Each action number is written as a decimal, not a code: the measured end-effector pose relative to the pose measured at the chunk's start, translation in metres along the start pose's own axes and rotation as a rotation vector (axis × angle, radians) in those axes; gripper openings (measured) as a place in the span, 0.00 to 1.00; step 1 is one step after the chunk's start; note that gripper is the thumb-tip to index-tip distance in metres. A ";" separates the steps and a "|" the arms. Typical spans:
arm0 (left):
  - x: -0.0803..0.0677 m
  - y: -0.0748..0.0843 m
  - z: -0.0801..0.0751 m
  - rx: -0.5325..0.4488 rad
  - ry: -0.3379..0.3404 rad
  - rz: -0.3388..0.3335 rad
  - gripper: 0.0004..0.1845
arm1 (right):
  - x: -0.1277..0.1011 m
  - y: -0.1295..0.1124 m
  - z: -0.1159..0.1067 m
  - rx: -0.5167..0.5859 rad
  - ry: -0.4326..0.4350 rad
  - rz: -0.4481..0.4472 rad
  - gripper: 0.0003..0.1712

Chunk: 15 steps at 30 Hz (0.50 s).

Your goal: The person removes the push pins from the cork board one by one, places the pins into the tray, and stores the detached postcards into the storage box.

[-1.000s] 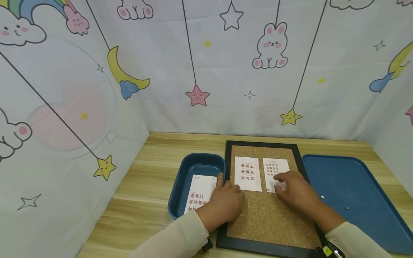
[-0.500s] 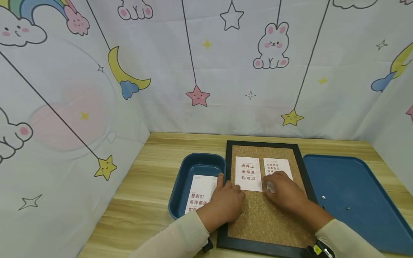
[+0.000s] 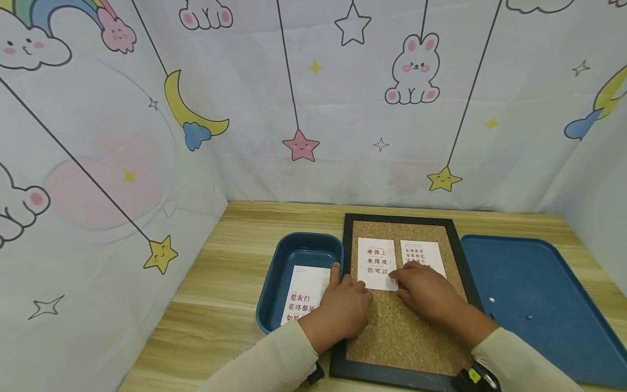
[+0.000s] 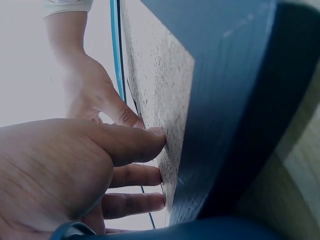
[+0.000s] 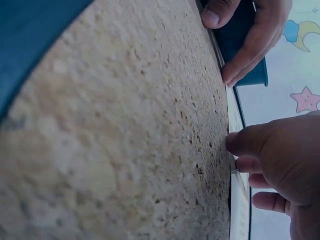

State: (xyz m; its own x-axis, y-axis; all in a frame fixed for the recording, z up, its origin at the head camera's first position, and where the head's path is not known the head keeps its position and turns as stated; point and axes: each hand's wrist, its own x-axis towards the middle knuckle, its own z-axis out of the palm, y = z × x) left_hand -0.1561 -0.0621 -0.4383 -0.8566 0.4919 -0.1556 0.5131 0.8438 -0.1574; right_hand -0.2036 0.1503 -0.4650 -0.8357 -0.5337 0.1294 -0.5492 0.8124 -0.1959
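Note:
On the wooden table lies a black-framed corkboard (image 3: 392, 340) bearing two white cards side by side. My right hand (image 3: 426, 289) lies across the lower part of the right card (image 3: 422, 253), its index fingertip on the lower right edge of the left card (image 3: 376, 261). A small metal thumbtack (image 5: 235, 170) shows beside that hand's fingers in the right wrist view, by the card edge. My left hand (image 3: 343, 307) rests on the board's left side, with straight fingers (image 4: 140, 174) and thumb touching the cork near the left card's lower corner.
A deep blue bin (image 3: 266, 277) with a printed card (image 3: 309, 280) in it stands against the board's left side. At right, a flat blue tray (image 3: 519, 272) carries several small thumbtacks (image 3: 492, 300). White patterned cloth (image 3: 245, 163) encloses the table behind and at the sides.
My right hand has slid left from the right card toward the left card's lower right edge, covering a thumbtack that showed at the right card's lower left corner. My left hand has stayed put.

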 end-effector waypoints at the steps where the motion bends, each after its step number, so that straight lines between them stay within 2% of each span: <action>1: 0.000 0.000 0.000 0.000 0.003 0.001 0.21 | 0.000 0.000 0.000 -0.023 0.004 -0.023 0.15; 10: 0.000 0.000 0.001 -0.011 0.016 0.003 0.19 | 0.002 0.000 -0.002 -0.201 0.034 -0.199 0.13; 15: -0.001 0.000 0.000 -0.010 0.014 0.000 0.18 | 0.002 -0.003 -0.002 -0.270 0.048 -0.236 0.06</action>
State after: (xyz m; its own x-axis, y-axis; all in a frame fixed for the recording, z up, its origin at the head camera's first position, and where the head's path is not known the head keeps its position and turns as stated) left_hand -0.1554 -0.0625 -0.4385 -0.8572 0.4950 -0.1421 0.5129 0.8456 -0.1479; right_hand -0.2040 0.1471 -0.4619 -0.6815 -0.7075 0.1872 -0.7015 0.7044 0.1082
